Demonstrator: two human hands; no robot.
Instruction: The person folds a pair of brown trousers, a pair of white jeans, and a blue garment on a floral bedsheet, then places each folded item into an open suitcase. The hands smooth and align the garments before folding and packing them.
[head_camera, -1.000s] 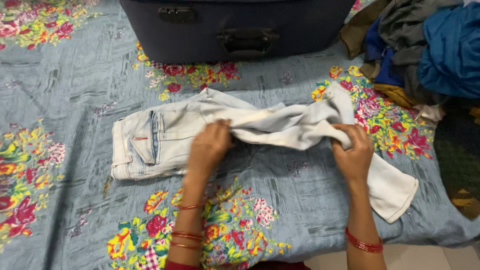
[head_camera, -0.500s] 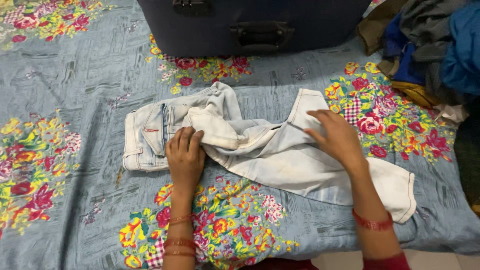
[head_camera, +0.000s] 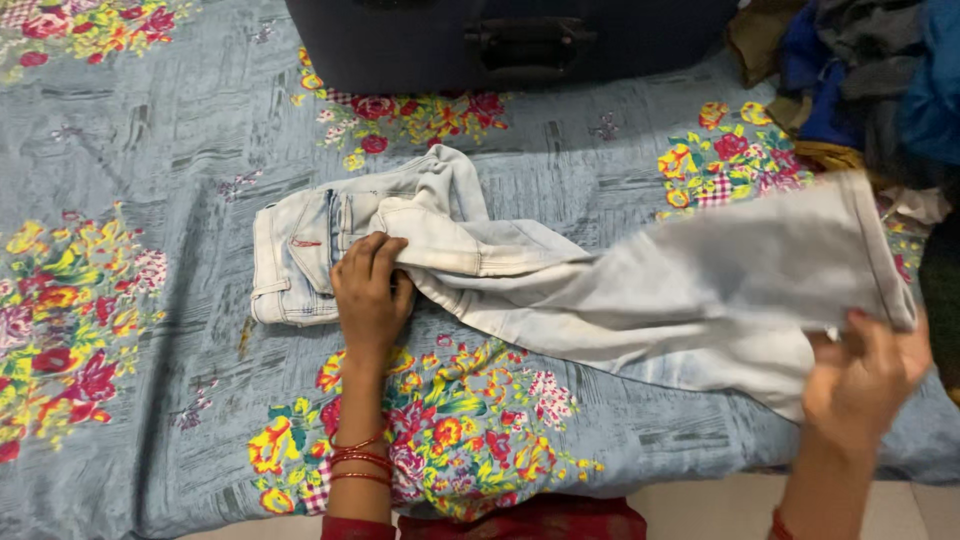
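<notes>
A: Starting at the left?

B: One bedsheet (head_camera: 150, 150), blue-grey, printed with flower bunches. About eight bunches in view, some cut off by the edges.

A: And on it?

B: One pair of jeans (head_camera: 560, 290), pale washed denim. Waist end toward the left, flat on the sheet, one back pocket showing. Legs stretched rightward across the middle.

A: Hands?

B: Two. Left hand (head_camera: 370, 295) first: palm down, fingers curled over a fold of the jeans near the waist, pressing it to the sheet. Three or so red bangles (head_camera: 357, 462) on that wrist.

A: Farther right?

B: One suitcase (head_camera: 510, 40), dark navy, at the top edge, lying on the sheet above the jeans. One handle visible on its side.

A: Then the other hand?

B: Right hand (head_camera: 865, 375), low at the right, closed on the leg ends of the jeans, lifting them off the sheet. Denim blurred there; hem edge up near the pile. One red bangle just showing at the bottom edge.

A: The pile?

B: One heap of clothes (head_camera: 860, 70) in the top right corner. Blue, grey, brown and mustard pieces, tangled; exact count impossible to tell.

A: Anything below?

B: One strip of dark red cloth (head_camera: 520, 520) at the bottom edge, between the two forearms.
</notes>
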